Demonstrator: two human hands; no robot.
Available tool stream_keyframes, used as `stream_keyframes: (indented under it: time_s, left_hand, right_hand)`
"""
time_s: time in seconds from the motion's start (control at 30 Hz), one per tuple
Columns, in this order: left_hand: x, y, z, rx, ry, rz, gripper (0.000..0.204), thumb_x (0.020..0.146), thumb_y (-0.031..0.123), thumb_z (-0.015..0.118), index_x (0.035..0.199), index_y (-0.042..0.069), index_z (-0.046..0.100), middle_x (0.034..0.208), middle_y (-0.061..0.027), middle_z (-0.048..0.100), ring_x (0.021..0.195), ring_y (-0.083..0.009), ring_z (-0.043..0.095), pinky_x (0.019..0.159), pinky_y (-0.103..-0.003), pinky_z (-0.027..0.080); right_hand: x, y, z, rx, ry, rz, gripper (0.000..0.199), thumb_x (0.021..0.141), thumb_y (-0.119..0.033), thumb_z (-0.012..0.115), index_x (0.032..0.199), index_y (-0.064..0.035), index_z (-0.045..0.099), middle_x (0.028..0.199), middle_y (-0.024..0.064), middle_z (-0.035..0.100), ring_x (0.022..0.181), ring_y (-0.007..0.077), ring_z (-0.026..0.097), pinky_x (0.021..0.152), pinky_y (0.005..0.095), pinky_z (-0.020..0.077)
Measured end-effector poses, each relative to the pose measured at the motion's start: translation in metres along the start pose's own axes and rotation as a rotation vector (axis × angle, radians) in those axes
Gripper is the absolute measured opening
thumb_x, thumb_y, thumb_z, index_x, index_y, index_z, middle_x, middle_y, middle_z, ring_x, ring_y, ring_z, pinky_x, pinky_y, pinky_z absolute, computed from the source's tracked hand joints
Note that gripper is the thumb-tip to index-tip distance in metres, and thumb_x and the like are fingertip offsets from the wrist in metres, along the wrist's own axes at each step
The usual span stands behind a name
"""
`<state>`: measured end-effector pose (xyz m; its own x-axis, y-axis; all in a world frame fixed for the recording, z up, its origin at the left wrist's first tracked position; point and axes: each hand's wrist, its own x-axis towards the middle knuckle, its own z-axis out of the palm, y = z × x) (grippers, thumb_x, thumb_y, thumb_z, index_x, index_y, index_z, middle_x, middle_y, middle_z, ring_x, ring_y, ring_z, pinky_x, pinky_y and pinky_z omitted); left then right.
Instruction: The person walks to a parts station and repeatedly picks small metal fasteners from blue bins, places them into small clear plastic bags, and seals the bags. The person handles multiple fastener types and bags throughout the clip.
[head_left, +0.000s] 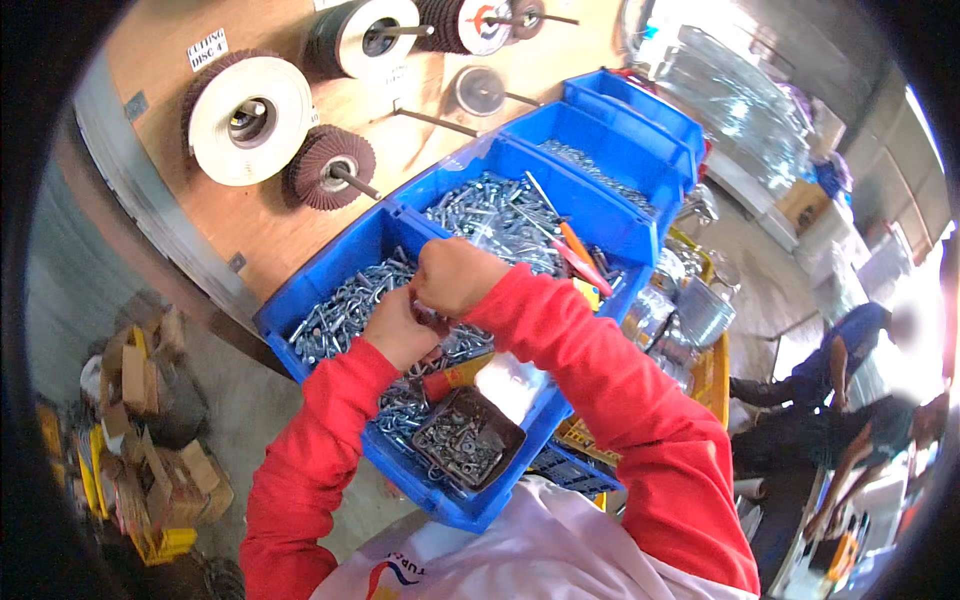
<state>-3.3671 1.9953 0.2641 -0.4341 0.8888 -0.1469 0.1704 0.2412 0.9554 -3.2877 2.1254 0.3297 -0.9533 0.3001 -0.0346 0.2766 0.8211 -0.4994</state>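
Saw, as the largest thing nearby, a tan plywood panel [252,232], with a row of blue plastic bins just beside it. Took the nearest blue bin [440,508] for stiff-walled and heavy when loaded, best gripped by the rim at opposite ends. Found within its near end a small, square, dark-brown tray [500,418]; judged it rigid and easily lifted by two opposite walls, yet liable to spill if tilted. Noted the left hand [400,332] and right hand [458,277] close together above the bin, with fingers bent inward; could not tell whether anything was pinched between them. Saw below them a white packet [508,385], apparently soft and light, best lifted by an edge. Spotted shiny, silver-coloured metal bolts [345,310] heaped loose in the nearest bin, beneath and around the hands. Judged them hard, unlikely to break, light singly, and smooth enough to slip; best pinched across the shank, away from tangled neighbours. Ended with grey metal nuts and washers [455,445] inside the tray: likely light, hard and fiddly, best caught edgewise between thumb and fingertip.
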Motion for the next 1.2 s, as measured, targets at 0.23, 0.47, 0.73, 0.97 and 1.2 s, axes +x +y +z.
stream_keyframes:
  time_s: [0.23,0.47,0.73,0.97,1.2]
  left_hand:
    - [0.019,0.023,0.020,-0.160,-0.018,-0.173,0.049,0.083,-0.001,0.067,0.130,-0.005,0.052,0.077,-0.0074,0.066,0.057,-0.0138,0.065,0.050,-0.027,0.054]
    - [0.014,0.049,0.020,-0.222,0.074,-0.073,0.074,0.086,0.004,0.067,0.151,-0.010,0.033,0.071,-0.0040,0.063,0.057,-0.0119,0.062,0.054,-0.027,0.053]
    - [0.019,0.020,0.040,-0.083,0.045,-0.062,0.076,0.088,0.002,0.067,0.152,-0.012,0.028,0.071,-0.0051,0.064,0.059,-0.0120,0.064,0.056,-0.027,0.053]
    - [0.020,0.026,0.037,-0.062,-0.011,-0.065,0.076,0.087,0.001,0.065,0.152,-0.011,0.028,0.072,-0.0038,0.063,0.060,-0.0094,0.062,0.057,-0.025,0.051]
    - [0.017,0.022,0.032,-0.032,-0.024,-0.040,0.075,0.088,0.001,0.063,0.153,-0.010,0.029,0.072,-0.0023,0.061,0.061,-0.0101,0.062,0.059,-0.025,0.051]
  right_hand:
    - [0.001,0.050,-0.024,0.121,0.109,-0.278,0.022,0.083,-0.013,0.056,0.081,0.0041,0.070,0.075,0.0293,0.065,0.073,0.0440,0.068,0.070,0.0491,0.0553]
    - [0.007,0.141,-0.067,0.496,0.516,-0.292,0.017,0.086,-0.007,0.059,0.090,0.0024,0.073,0.079,0.0252,0.069,0.072,0.0328,0.072,0.068,0.0394,0.0557]
    - [0.059,0.285,-0.023,-0.155,0.266,0.104,0.025,0.079,-0.023,0.069,0.094,-0.0032,0.075,0.094,0.0245,0.072,0.088,0.0433,0.071,0.081,0.0515,0.0579]
    - [0.084,0.281,-0.002,-0.250,0.102,0.237,0.031,0.081,-0.023,0.071,0.099,0.0020,0.073,0.100,0.0271,0.072,0.095,0.0435,0.071,0.082,0.0538,0.0576]
    - [0.069,0.298,-0.023,-0.024,0.061,0.093,0.035,0.080,-0.032,0.079,0.086,0.0025,0.071,0.083,0.0264,0.069,0.081,0.0438,0.069,0.073,0.0511,0.0525]
